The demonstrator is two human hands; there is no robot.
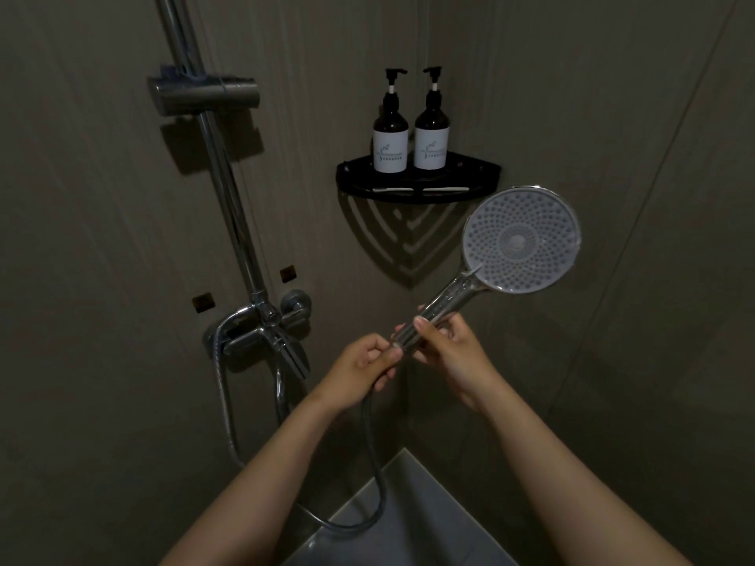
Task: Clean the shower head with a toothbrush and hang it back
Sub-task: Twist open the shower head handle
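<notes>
A round chrome shower head with a grey nozzle face points toward me, right of centre, tilted up to the right. My right hand grips its handle. My left hand holds the handle's lower end where the hose joins. The hose loops down and back to the chrome mixer tap. The empty bracket sits high on the slide rail at the left. A white toothbrush seems to lie on the black corner shelf.
Two dark pump bottles with white labels stand on the corner shelf. Tiled walls meet in the corner behind it. A pale ledge shows at the bottom centre.
</notes>
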